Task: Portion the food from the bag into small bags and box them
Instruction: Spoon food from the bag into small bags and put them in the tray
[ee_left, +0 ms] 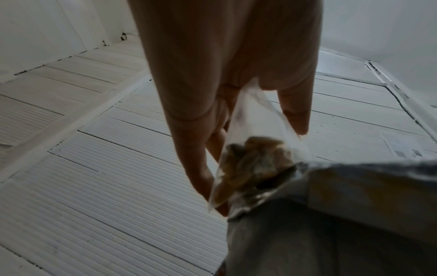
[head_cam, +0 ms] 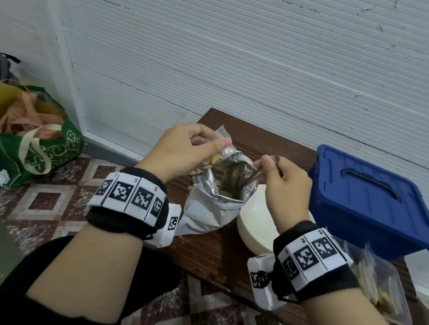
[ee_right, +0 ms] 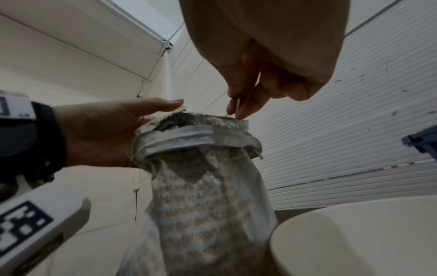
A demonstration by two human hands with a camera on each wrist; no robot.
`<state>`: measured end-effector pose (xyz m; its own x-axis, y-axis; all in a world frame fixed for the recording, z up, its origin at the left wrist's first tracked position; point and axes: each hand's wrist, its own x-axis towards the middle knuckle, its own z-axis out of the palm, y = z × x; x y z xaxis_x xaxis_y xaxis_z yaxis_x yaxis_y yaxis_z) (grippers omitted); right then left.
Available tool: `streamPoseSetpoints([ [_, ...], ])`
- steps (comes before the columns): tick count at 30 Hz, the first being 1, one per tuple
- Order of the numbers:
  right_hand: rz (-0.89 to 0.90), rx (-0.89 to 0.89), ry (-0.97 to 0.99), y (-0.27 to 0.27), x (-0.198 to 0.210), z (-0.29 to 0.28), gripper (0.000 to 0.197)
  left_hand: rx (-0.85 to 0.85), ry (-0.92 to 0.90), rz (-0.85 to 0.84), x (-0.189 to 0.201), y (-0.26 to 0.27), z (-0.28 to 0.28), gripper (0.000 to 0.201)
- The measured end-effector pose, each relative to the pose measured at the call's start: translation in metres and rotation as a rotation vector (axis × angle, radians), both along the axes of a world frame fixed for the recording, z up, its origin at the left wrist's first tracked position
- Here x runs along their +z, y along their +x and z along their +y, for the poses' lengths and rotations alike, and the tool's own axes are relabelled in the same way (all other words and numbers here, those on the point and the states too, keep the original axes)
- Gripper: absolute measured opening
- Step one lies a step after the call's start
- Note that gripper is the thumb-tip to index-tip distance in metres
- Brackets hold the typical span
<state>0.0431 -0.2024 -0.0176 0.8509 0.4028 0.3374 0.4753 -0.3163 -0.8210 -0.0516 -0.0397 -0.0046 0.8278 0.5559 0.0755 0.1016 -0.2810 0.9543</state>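
Observation:
An open silver foil bag (head_cam: 214, 198) of food stands on the dark wooden table (head_cam: 211, 255). My left hand (head_cam: 220, 144) pinches its far rim together with a small clear bag (head_cam: 207, 164) that holds pale snack pieces, which the left wrist view shows as the small clear bag (ee_left: 253, 168) against the foil bag (ee_left: 331, 214). My right hand (head_cam: 265, 165) pinches a thin metal utensil (head_cam: 253, 178) that dips into the foil bag's mouth. In the right wrist view my right hand (ee_right: 236, 112) is above the foil bag (ee_right: 208, 196), with my left hand (ee_right: 106, 130) beside it.
A white bowl (head_cam: 256, 226) sits right of the foil bag. Behind it stands a blue lidded box (head_cam: 368, 200). A clear plastic container (head_cam: 382, 290) with small filled bags lies under my right wrist. A green shopping bag (head_cam: 27, 136) sits on the tiled floor at left.

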Motion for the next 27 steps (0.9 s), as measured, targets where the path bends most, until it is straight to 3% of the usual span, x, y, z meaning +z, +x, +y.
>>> streamPoseSetpoints([
  [14, 0.385, -0.246, 0.228, 0.013, 0.001, -0.003, 0.031, -0.003, -0.012, -0.071, 0.006, -0.004, 0.001, 0.025],
  [18, 0.412, -0.285, 0.255, 0.017, 0.004, -0.007, 0.034, 0.009, -0.051, -0.114, 0.009, -0.008, 0.003, 0.026],
  [27, 0.33, -0.376, 0.361, 0.032, 0.034, -0.02, 0.039, 0.003, 0.151, -0.053, 0.015, -0.017, 0.005, 0.027],
])
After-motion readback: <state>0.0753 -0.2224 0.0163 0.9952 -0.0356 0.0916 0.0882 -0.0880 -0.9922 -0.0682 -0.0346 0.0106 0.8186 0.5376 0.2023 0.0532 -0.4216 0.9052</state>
